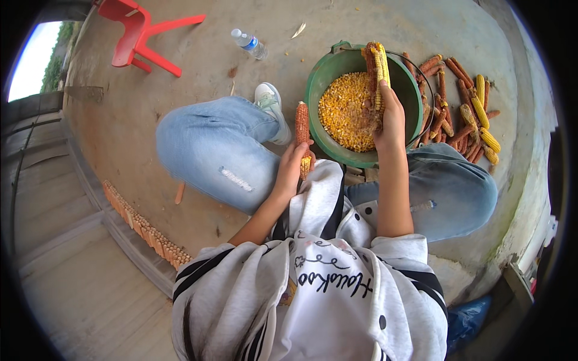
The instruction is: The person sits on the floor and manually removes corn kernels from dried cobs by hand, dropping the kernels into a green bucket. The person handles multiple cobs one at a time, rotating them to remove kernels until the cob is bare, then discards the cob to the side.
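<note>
— Red plastic chair [139, 33] far off on the left, a clear water bottle [248, 44] lying on the concrete floor [198, 78], and a row of bare cobs [144, 228] lined along the step. None of that is near the hands. What worries you?

— Start with the left hand [294, 168]. Its fingers are clenched around the lower end of a mostly stripped corn cob [302, 135], held upright between the knees, outside the green bucket [322, 78]. Any kernels that come off there would likely drop on the floor, not in with the rest.

— And the right hand [390, 117]?

— It grasps a partly shelled yellow cob [378, 69], standing on end over the loose kernels [348, 111] inside the bucket. The grip sits low on the cob, so I judge a hard twist could make it slip or flick kernels over the rim.

— Is the bucket steady?

— It stands on the floor against the person's legs; a knock from a knee might tip it. The pile of cobs [466, 111] lies just beside it on the right, close enough that shelled and unshelled ones could get mixed.
</note>
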`<state>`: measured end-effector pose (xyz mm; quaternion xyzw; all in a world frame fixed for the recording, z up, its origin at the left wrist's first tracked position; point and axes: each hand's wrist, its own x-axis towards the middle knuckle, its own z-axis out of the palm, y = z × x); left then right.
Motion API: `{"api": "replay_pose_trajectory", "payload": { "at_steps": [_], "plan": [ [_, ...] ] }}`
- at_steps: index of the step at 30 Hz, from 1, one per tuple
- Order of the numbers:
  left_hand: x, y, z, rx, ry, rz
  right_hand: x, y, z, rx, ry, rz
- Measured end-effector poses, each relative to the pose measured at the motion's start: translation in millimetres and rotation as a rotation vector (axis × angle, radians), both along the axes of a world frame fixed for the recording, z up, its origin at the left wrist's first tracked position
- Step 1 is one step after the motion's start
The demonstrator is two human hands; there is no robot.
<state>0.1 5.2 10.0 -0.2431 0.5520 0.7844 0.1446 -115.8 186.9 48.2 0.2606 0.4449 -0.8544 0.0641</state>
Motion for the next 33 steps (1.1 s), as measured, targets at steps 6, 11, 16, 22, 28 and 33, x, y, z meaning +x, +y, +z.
{"api": "replay_pose_trajectory", "payload": {
  "at_steps": [6, 11, 16, 22, 28, 33],
  "plan": [
    [-33.4, -8.0, 15.8, -0.013, 0.039, 0.046, -0.6, 8.1, -17.2, 0.015, -0.068, -0.002],
    [-84.3, -1.5, 12.9, 0.011, 0.057, 0.018, 4.8, 22.0, -39.7, 0.035, -0.165, 0.018],
    [-124.5, 13.3, -12.4, 0.096, 0.078, -0.092, 11.7, 35.0, -51.6, -0.018, -0.334, 0.066],
    [-126.4, 28.7, -30.4, 0.359, -0.016, -0.208, 23.6, 49.2, -70.3, -0.155, -0.299, 0.027],
    [-133.7, 34.0, -38.4, 0.421, 0.010, -0.298, 22.0, 48.2, -71.4, -0.188, -0.258, -0.040],
    [-134.2, 34.1, -49.8, 0.225, 0.013, -0.285, 19.9, 47.3, -73.1, -0.215, -0.219, 0.025]
  ]
}}
